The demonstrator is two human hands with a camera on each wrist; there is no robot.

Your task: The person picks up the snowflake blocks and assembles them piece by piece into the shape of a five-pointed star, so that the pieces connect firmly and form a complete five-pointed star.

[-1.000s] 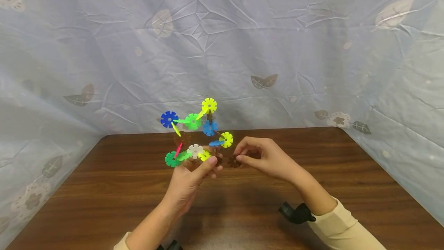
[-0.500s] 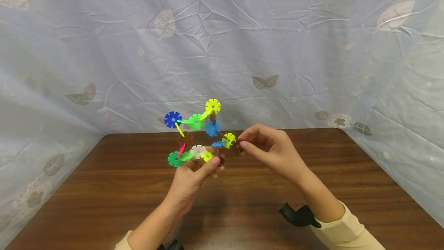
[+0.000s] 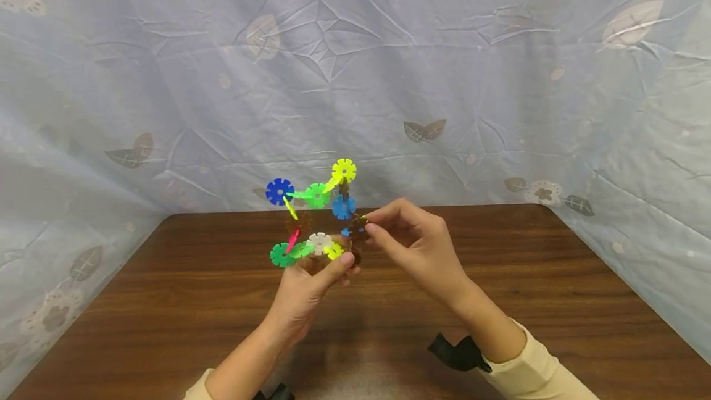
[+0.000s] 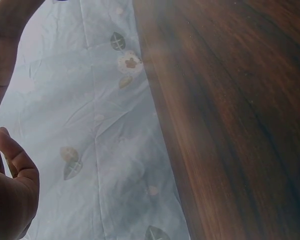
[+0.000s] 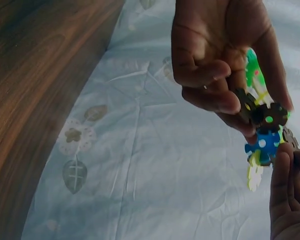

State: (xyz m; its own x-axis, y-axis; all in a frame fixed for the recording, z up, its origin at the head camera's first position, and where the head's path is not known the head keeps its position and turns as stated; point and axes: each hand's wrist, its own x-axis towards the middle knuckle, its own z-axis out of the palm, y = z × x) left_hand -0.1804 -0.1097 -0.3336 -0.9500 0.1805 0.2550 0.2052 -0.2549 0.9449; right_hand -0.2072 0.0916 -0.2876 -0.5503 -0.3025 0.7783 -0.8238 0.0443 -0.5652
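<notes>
In the head view my left hand (image 3: 302, 292) grips a chain of slotted plastic snowflake discs by its lower right part, thumb near a yellow disc (image 3: 333, 250). The chain forms an irregular ring, with dark blue (image 3: 279, 192), light blue (image 3: 344, 207), green (image 3: 282, 255) and white (image 3: 319, 243) discs among others. My right hand (image 3: 419, 249) pinches a brown snowflake disc (image 3: 357, 227) between thumb and fingers at the ring's right side. It overlaps another yellow disc there and mostly hides it; whether their slots are joined cannot be seen. The right wrist view shows a blue disc (image 5: 264, 142) between the hands.
A dark wooden table (image 3: 222, 301) lies below both hands. Pale cloth (image 3: 355, 79) with leaf and flower prints hangs behind it and at both sides. A black strap (image 3: 458, 352) is on the right wrist.
The right hand has risen with the brown disc, then moved left so the disc now sits over the yellow disc at the ring's right side. The ring has shifted slightly right in view.
</notes>
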